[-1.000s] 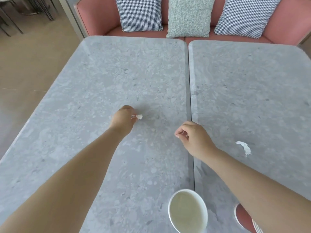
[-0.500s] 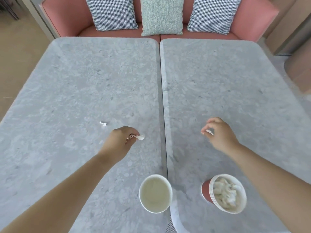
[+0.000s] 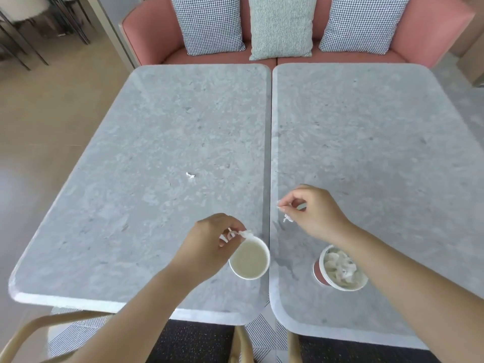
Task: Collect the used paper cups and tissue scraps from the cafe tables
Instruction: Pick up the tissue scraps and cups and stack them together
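My left hand (image 3: 213,238) pinches a small white tissue scrap (image 3: 246,233) right over the rim of an empty white paper cup (image 3: 250,260) on the left table. My right hand (image 3: 311,210) hovers over the right table and pinches another tissue scrap (image 3: 287,218) that dangles below its fingertips. A red paper cup (image 3: 337,269) filled with crumpled tissue stands near my right forearm. One more tiny scrap (image 3: 190,175) lies loose on the left table, farther out.
Two grey marble tables (image 3: 162,132) (image 3: 366,132) stand side by side with a narrow gap. A pink sofa (image 3: 146,35) with three cushions sits behind them. Wooden chair backs (image 3: 34,328) show at the near edge.
My left hand drew back with its scrap to the white cup's rim. My right hand shifted toward the gap between the tables, its scrap now dangling. The view pulled back.
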A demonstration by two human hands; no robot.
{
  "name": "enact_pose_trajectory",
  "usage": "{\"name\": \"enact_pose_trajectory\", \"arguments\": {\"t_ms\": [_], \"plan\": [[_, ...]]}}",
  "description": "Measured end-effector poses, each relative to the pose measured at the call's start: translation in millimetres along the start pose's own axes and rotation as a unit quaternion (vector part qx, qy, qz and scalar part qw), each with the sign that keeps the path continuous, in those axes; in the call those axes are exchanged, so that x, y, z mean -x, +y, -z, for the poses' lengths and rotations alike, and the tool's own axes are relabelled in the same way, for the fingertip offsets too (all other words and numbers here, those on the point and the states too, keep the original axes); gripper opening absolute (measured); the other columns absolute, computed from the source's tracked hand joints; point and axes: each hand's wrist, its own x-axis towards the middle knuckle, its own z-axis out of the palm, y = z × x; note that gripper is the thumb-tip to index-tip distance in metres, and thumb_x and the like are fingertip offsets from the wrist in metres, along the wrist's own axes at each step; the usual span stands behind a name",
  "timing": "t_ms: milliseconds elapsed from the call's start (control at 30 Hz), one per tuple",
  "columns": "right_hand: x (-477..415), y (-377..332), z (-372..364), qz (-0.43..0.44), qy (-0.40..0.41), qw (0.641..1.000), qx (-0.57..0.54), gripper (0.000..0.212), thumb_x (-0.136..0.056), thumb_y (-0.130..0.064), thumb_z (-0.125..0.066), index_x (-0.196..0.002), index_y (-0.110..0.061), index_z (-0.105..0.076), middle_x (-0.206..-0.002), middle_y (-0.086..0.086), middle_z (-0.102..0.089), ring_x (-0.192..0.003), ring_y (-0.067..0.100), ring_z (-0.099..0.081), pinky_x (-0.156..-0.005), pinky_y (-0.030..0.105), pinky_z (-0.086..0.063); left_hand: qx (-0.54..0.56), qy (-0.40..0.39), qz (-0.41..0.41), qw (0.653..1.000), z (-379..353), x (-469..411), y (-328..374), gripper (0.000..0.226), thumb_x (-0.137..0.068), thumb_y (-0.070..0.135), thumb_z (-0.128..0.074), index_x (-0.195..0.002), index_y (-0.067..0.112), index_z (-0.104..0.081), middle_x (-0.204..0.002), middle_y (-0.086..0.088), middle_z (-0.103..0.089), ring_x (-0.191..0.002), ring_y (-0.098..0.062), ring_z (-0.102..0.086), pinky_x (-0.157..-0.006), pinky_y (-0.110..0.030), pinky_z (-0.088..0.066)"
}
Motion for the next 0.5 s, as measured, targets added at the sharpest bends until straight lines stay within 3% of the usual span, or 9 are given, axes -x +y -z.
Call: {"name": "enact_pose_trajectory", "arguments": {"t_ms": [67, 233, 367, 500], "plan": [[16, -19, -13, 0.002, -0.020, 0.999, -0.036, 0.014, -0.077, -0.014, -0.070, -0.073, -0.028, -0.068, -0.078, -0.010, -0.064, -0.068, 0.000, -0.059, -0.063, 0.010, -0.045, -0.011, -0.007, 0.011, 1.000, -6, 9, 6, 0.012, -0.080, 0.018, -0.068, -0.091, 0.024, -0.067, -0.089, 0.011, -0.062, -0.077, -0.002, -0.060, -0.067, -0.018, -0.052], [41, -42, -35, -0.028, -0.060, 0.994, -0.087, 0.011, -0.078, -0.021, -0.070, -0.078, -0.032, -0.069, -0.076, -0.015, -0.069, -0.066, -0.004, -0.062, -0.060, 0.007, -0.045, 0.016, 0.012, 0.026, 0.999, -7, 21, 13, 0.030, -0.076, 0.017, -0.073, -0.100, 0.030, -0.061, -0.100, 0.019, -0.054, -0.084, 0.003, -0.059, -0.068, -0.009, -0.050], [46, -43, -39, -0.042, -0.056, 0.993, -0.099, 0.009, -0.077, -0.021, -0.070, -0.080, -0.029, -0.069, -0.067, -0.023, -0.063, -0.056, -0.008, -0.058, -0.043, 0.003, -0.036, 0.015, 0.032, 0.030, 0.999, 1, 20, 8, 0.029, -0.078, 0.017, -0.071, -0.098, 0.034, -0.060, -0.099, 0.019, -0.055, -0.086, 0.005, -0.058, -0.068, -0.007, -0.049], [33, -37, -40, -0.003, -0.036, 0.998, -0.058, 0.009, -0.078, -0.018, -0.069, -0.080, -0.027, -0.068, -0.076, -0.021, -0.065, -0.069, -0.004, -0.060, -0.062, 0.004, -0.041, -0.016, 0.035, 0.029, 0.999, 5, 0, -11, 0.022, -0.081, 0.016, -0.067, -0.096, 0.031, -0.061, -0.096, 0.017, -0.057, -0.083, 0.002, -0.058, -0.067, -0.010, -0.049]]}}
